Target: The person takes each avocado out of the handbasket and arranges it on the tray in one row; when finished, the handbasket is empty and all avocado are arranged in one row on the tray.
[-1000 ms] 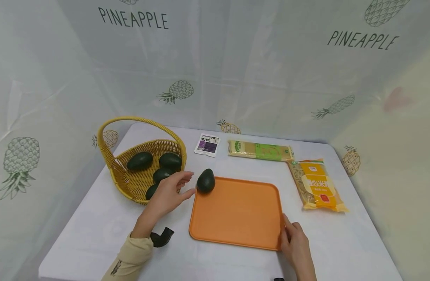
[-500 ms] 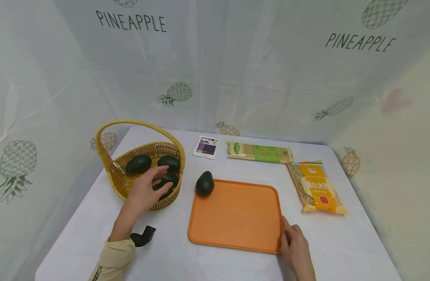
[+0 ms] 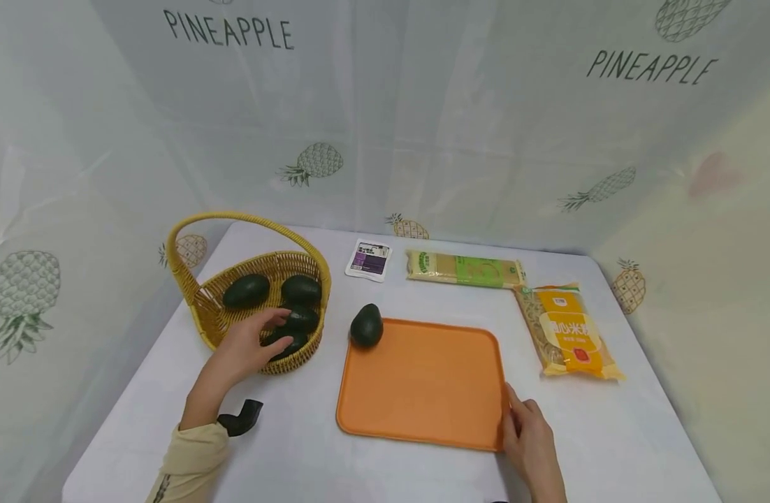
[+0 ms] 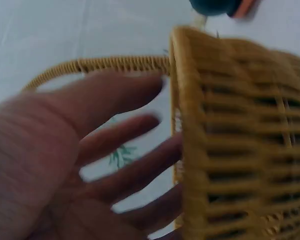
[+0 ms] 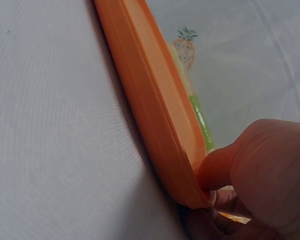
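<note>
My left hand (image 3: 240, 347) reaches over the near side of a yellow wicker basket (image 3: 311, 355), fingers and thumb apart beside the nearest dark green avocado (image 3: 292, 345). The left wrist view shows the fingers spread behind the basket's woven wall (image 4: 230, 135); whether they touch the fruit is hidden. Several avocados lie in the basket, among them one at the back left (image 3: 247, 290). Another avocado (image 3: 367, 326) sits on the far left corner of an orange tray (image 3: 423, 384). My right hand (image 3: 531, 440) pinches the tray's right edge, thumb over the rim (image 5: 190, 170).
Behind the tray lie a small white and purple packet (image 3: 369, 260) and a long green-labelled noodle pack (image 3: 465, 270). A yellow bag of rice noodles (image 3: 569, 332) lies to the right. The basket's tall handle (image 3: 253, 217) arches over its far side.
My left hand has moved left from beside the avocado on the tray to over the basket, then lower towards the nearest avocado. My right hand stays at the tray's edge.
</note>
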`<move>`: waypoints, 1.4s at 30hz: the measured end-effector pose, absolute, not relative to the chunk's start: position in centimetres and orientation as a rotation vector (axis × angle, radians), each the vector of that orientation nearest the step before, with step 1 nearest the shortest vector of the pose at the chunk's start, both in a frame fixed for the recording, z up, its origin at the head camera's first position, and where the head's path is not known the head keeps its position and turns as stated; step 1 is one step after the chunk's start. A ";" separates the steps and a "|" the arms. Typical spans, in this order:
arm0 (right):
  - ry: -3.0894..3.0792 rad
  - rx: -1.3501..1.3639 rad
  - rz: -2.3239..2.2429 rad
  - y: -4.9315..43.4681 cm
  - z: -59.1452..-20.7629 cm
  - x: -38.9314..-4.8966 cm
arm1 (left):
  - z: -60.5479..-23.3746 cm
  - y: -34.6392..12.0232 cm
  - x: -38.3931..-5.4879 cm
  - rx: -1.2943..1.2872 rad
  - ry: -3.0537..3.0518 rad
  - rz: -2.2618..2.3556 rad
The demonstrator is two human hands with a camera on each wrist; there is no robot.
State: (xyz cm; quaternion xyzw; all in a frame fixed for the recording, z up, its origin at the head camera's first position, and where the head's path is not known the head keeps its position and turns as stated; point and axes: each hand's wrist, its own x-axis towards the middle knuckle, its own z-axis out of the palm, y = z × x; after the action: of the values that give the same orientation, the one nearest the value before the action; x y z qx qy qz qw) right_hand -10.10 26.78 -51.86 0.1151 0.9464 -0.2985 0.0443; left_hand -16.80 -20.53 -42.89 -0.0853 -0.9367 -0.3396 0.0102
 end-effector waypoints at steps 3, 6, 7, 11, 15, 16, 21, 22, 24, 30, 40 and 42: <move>2.879 0.365 -0.912 26.7 -51.8 -10.2 | -43.4 -21.3 -16.8 -0.351 -2.996 -1.020; 2.862 0.383 -0.920 26.6 -51.8 -10.3 | -43.8 -21.9 -17.0 -0.405 -3.030 -1.010; 2.858 0.388 -0.919 26.6 -51.8 -10.3 | -43.9 -22.0 -17.0 -0.414 -3.036 -1.014; 2.870 0.379 -0.911 26.6 -51.8 -10.2 | -44.0 -22.5 -17.3 -0.412 -3.078 -1.046; 2.889 0.365 -0.904 26.8 -51.9 -10.1 | -43.8 -22.7 -17.8 -0.442 -3.128 -1.077; 2.891 0.363 -0.906 26.8 -51.9 -10.1 | -43.7 -22.8 -18.0 -0.459 -3.141 -1.078; 2.889 0.371 -0.923 26.7 -51.9 -10.2 | -43.8 -23.5 -19.0 -0.569 -3.207 -1.097; 2.886 0.371 -0.923 26.6 -52.0 -10.2 | -43.9 -23.8 -19.2 -0.592 -3.215 -1.107; 2.884 0.372 -0.923 26.6 -52.1 -10.2 | -44.2 -24.2 -19.6 -0.636 -3.219 -1.137; 2.884 0.372 -0.919 26.5 -52.4 -9.9 | -44.9 -24.9 -20.0 -0.673 -3.194 -1.230; 2.899 0.349 -0.911 26.8 -52.3 -9.9 | -45.0 -24.6 -19.9 -0.596 -3.158 -1.236; 2.892 0.354 -0.911 26.9 -52.3 -10.0 | -44.9 -24.5 -19.7 -0.570 -3.164 -1.235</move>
State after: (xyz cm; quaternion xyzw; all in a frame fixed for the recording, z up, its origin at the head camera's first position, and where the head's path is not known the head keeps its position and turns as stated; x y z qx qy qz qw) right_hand -9.98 26.85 -52.33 0.1159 0.9464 -0.2981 0.0444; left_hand -19.70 -24.48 -44.93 -0.1637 -0.9082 -0.3545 -0.1508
